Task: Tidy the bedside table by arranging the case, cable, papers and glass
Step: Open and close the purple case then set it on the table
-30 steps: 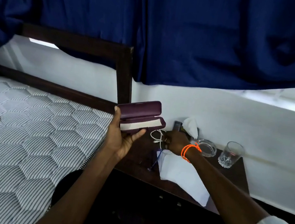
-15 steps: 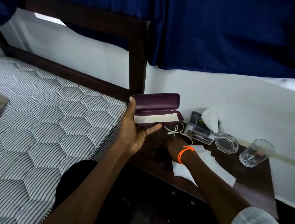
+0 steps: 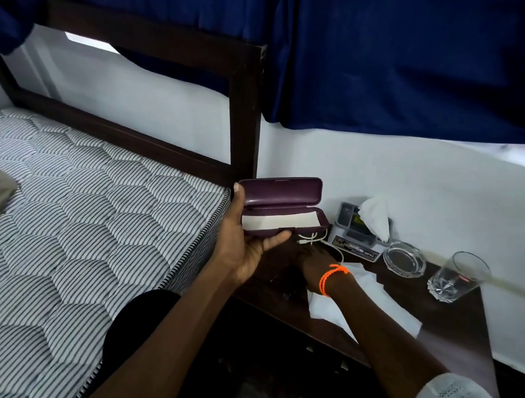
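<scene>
Two hands: left hand (image 3: 242, 249) fingers around open case (image 3: 282, 211), right hand (image 3: 308, 263) grip unclear, beside ashtray (image 3: 404, 259)

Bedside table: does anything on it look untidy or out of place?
Yes. The papers lie crooked and hang over the front edge of the table. The white cable lies in a loose tangle. The glass stands upright, unspilled.

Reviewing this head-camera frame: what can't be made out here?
- Right hand: its fingers lie in shadow behind the left hand, so any grasp is unclear.
- Cable: its far end disappears behind the case.
- Papers: partly covered by the right forearm.
- Glass: contents unclear.
</scene>
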